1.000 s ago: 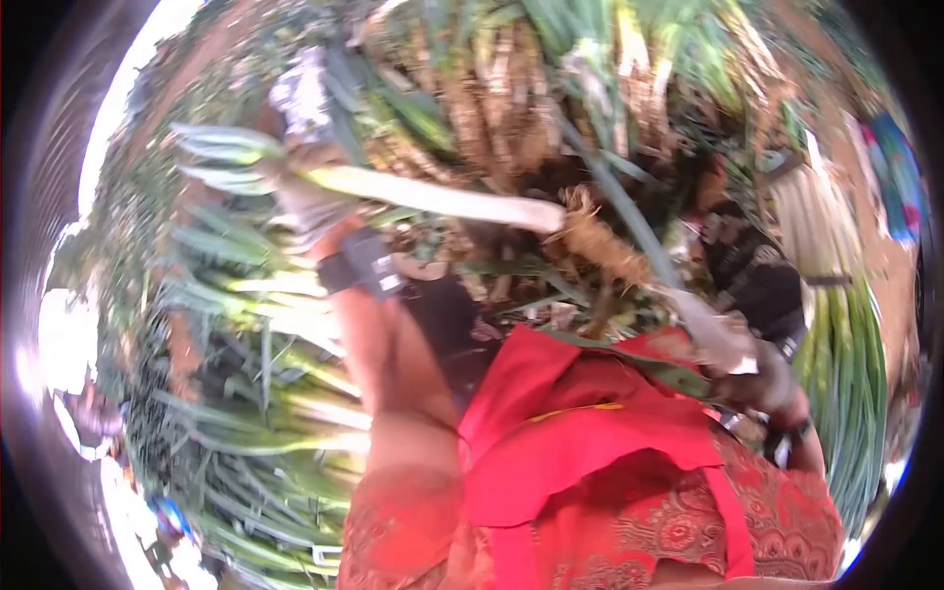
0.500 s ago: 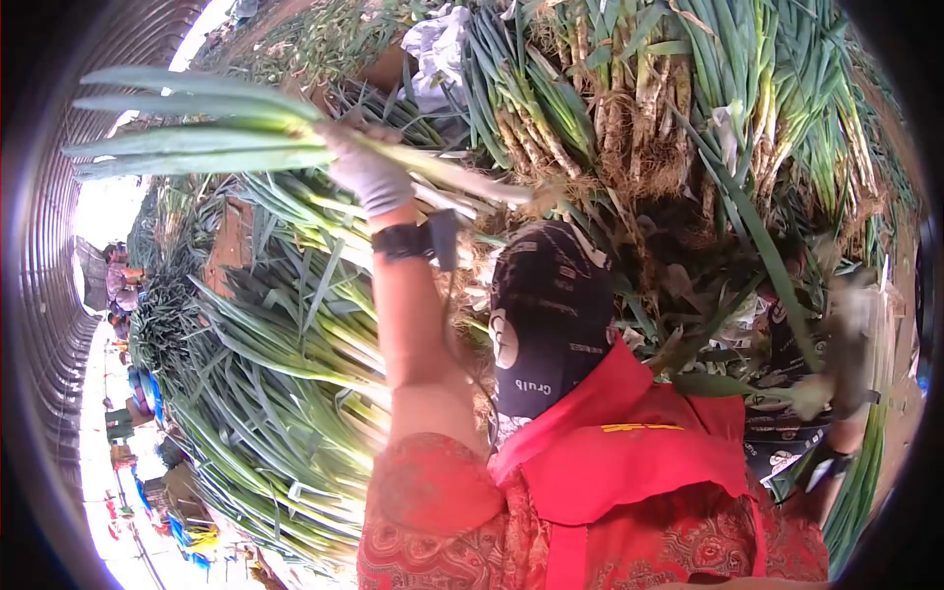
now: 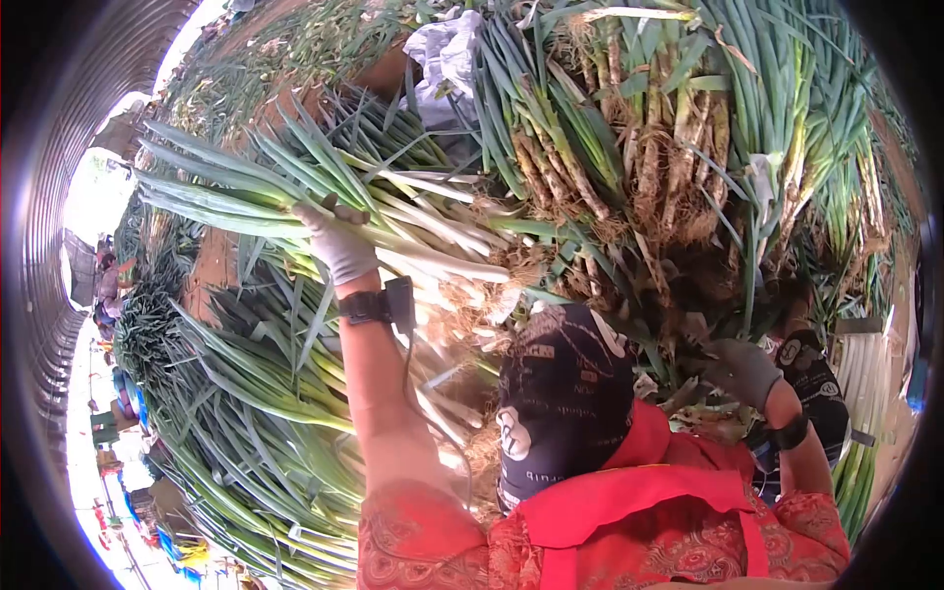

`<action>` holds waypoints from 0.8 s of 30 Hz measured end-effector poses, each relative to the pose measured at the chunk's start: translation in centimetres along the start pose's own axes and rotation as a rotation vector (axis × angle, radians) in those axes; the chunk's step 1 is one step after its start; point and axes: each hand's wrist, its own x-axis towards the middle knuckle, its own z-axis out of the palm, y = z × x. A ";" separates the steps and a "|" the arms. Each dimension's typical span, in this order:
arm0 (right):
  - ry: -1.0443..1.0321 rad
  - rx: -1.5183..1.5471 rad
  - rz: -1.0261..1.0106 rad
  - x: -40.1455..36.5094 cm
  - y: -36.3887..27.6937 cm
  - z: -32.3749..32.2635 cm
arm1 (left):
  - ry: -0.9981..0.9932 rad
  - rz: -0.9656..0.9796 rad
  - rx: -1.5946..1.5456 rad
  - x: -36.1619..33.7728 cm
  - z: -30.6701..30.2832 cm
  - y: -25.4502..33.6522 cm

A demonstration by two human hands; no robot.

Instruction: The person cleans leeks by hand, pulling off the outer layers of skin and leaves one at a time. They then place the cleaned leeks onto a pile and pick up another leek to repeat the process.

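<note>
My left hand (image 3: pixel 339 246), in a pale glove, is closed around several green onions (image 3: pixel 226 202) where leaf meets stalk. Their green leaves point left and their white stalks point right, lying against a pile of cleaned green onions (image 3: pixel 433 216). My right hand (image 3: pixel 742 372), in a greyish glove, hovers over a dark patch of roots and scraps beyond my red apron. Its fingers reach leftward, seemingly apart, with nothing plainly held; the tips blend into the shadow. Soil-covered green onions (image 3: pixel 678 157) with brown roots lie just beyond it.
Another large heap of green onions (image 3: pixel 256 413) spreads along my left side. A white plastic bag (image 3: pixel 442 54) lies at the back. White stalks (image 3: pixel 863 383) stand at the far right beside my patterned knee (image 3: pixel 811 379). A person (image 3: pixel 110 280) is far off at left.
My left hand has come down and nearer with its green onions, onto the pile. My right hand has swung left from the far-right stalks toward the roots and scraps.
</note>
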 end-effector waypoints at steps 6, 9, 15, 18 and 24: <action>-0.088 -0.080 -0.159 4.3 2.7 2.5 | 0.255 0.102 0.155 -1.1 -2.5 1.0; -0.261 -0.164 -0.109 5.7 1.2 2.9 | 0.093 0.040 0.149 -3.7 -9.1 5.1; -0.292 -0.277 -0.152 8.5 0.7 5.9 | 0.353 0.051 0.457 -14.7 -22.7 14.6; -0.232 -0.273 -0.248 9.3 0.6 6.5 | 0.519 -0.002 0.519 -19.4 -27.6 17.5; -0.358 -0.463 -0.276 11.0 1.5 6.4 | 0.815 -0.050 1.389 -22.4 -36.8 14.5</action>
